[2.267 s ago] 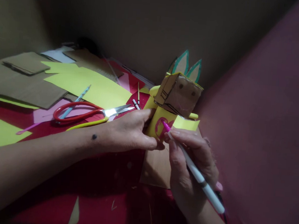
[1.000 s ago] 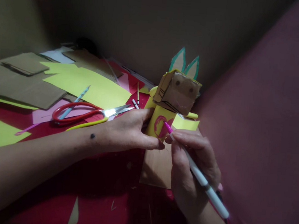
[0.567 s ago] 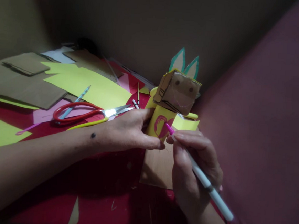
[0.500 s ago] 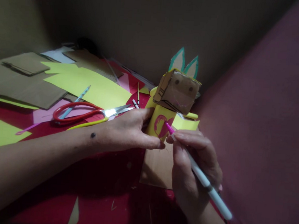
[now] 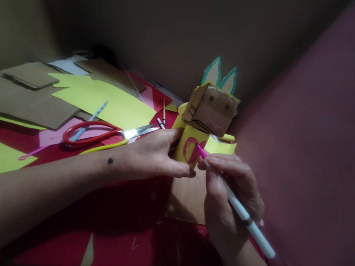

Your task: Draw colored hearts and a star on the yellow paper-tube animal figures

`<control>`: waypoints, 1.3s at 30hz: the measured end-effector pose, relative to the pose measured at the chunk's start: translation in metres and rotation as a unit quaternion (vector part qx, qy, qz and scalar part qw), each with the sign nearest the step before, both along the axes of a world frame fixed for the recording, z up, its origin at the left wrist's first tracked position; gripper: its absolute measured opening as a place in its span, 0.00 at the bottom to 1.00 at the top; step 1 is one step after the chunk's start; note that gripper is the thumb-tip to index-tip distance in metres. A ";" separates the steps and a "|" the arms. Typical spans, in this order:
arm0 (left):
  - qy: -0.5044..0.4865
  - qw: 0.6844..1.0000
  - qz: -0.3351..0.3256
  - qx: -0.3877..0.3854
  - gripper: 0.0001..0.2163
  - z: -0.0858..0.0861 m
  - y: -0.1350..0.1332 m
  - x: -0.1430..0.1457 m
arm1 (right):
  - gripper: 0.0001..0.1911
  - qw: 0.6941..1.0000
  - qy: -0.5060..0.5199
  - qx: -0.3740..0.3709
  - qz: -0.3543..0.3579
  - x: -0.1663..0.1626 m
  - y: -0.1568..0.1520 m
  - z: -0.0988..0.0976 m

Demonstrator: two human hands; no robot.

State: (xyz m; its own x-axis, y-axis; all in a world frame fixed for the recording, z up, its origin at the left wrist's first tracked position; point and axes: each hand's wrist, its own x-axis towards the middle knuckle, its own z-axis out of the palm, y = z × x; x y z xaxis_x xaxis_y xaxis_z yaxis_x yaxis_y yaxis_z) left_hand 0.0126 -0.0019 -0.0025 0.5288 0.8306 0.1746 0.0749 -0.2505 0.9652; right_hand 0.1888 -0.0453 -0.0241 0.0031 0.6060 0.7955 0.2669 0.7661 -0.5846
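A cardboard figure [image 5: 212, 107] with a box head, drawn eyes and green-edged ears stands on a cardboard base [image 5: 186, 199]. Its yellow paper tube body [image 5: 182, 154] carries a pink heart outline [image 5: 190, 149], partly coloured in. Around the left side of that body my left hand [image 5: 160, 152] is closed, thumb in front and other fingers hidden behind. My right hand [image 5: 234, 195] pinches a white marker [image 5: 237, 207] with a pink tip, and the tip meets the heart's right part.
Scissors [image 5: 128, 135] with red and yellow handles lie beside my left forearm, near a blue pencil [image 5: 89, 122]. Yellow paper [image 5: 106, 103] and cardboard pieces [image 5: 29, 96] cover the left of the red table [image 5: 120, 235]. A pink wall [image 5: 318, 140] bounds the right.
The figure's head and ears have tilted very slightly to the right. The marker's back end has risen a little; both hands keep their grips.
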 end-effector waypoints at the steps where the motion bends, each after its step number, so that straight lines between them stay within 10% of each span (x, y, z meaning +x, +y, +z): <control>1: 0.001 1.000 0.001 0.000 0.16 0.000 0.000 0.000 | 0.11 1.000 -0.001 -0.004 -0.002 0.000 0.000 0.000; 39: 0.016 1.000 0.017 -0.001 0.14 0.000 0.000 0.000 | 0.11 0.998 -0.064 0.016 -0.012 0.001 0.001 0.000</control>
